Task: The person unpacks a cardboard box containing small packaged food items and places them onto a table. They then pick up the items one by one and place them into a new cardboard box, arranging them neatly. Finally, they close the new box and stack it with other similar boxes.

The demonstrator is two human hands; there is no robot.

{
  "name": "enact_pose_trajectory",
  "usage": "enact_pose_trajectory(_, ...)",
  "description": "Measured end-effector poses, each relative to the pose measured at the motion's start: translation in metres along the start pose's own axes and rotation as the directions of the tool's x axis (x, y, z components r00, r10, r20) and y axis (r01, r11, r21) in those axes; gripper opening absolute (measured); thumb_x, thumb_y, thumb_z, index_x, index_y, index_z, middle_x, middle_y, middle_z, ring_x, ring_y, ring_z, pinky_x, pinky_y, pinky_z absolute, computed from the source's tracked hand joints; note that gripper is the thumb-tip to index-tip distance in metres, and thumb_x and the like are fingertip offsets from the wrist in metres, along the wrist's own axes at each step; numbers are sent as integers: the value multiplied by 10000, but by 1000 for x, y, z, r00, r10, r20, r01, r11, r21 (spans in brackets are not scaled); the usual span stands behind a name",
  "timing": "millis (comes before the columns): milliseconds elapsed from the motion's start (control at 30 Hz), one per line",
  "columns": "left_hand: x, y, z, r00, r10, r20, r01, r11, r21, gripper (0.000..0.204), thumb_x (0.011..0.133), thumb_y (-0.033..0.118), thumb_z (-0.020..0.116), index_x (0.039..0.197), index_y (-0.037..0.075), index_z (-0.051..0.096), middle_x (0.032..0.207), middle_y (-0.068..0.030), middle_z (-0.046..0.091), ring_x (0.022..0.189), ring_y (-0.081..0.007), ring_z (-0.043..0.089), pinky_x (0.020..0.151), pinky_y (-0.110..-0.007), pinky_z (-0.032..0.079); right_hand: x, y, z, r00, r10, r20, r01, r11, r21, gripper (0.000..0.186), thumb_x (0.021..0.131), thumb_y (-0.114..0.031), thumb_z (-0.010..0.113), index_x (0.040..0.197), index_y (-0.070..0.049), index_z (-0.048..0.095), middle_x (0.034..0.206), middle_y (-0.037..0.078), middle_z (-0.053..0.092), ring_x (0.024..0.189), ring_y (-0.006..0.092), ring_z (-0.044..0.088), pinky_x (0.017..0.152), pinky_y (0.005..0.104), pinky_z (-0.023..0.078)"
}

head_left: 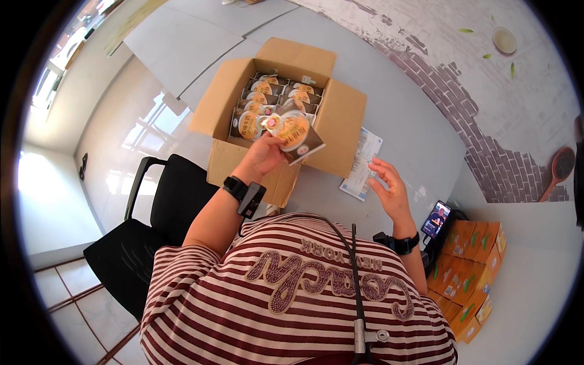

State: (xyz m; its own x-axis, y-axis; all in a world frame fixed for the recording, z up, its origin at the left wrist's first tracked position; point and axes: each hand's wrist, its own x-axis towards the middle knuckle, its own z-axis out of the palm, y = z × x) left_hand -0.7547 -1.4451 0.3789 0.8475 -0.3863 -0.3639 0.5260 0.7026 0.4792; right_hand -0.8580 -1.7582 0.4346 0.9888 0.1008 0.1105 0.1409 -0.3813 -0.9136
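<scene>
An open brown cardboard box (340, 121) holds several dark packages (249, 121) with round orange labels, lying in two columns. Over the front of it, my left hand (264, 155) grips one such package (301, 140) by its near left part, tilted, with a small pink-and-white emblem at its corner. My right hand (389, 185) is raised to the right of the box with its fingers apart and curved, holding nothing. A white printed sheet (359, 170) lies on the grey table (413, 134) beside that hand, partly under the box flap.
A black chair (182, 188) stands at the left. At the right are a phone (436, 219) showing a lit screen and stacked orange cartons (468, 274). A patterned surface with printed bricks (438, 85) runs along the back right.
</scene>
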Motion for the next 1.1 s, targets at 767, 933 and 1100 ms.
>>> enact_pose_trajectory(767, 103, 17, -37, 895, -231, 381, -444, -529, 723, 304, 702, -13, 618, 985, 99, 614, 893, -102, 637, 889, -310, 577, 793, -437, 422, -50, 98, 20, 836, 521, -172, -471, 842, 261, 282, 857, -143, 593, 1115, -28, 581, 1091, 78, 586, 991, 135, 543, 858, 283, 428)
enact_pose_trajectory(933, 92, 21, -31, 846, -97, 524, -498, -494, 713, 295, 703, -23, 620, 985, 64, 611, 917, -125, 591, 924, -337, 539, 808, -411, 440, -65, 138, 38, 710, 685, -161, -590, 704, 395, 381, 833, -155, 626, 1171, -11, 525, 1076, 92, 582, 982, 158, 543, 862, 293, 431)
enact_pose_trajectory(1100, 69, 22, -27, 833, 62, 550, -466, -458, 757, 284, 721, 2, 623, 1000, 52, 606, 958, -135, 567, 917, -339, 534, 791, -413, 442, -60, 175, 41, 651, 730, -208, -666, 681, 303, 491, 787, -167, 674, 1204, 8, 482, 1074, 129, 572, 1004, 207, 537, 866, 321, 436)
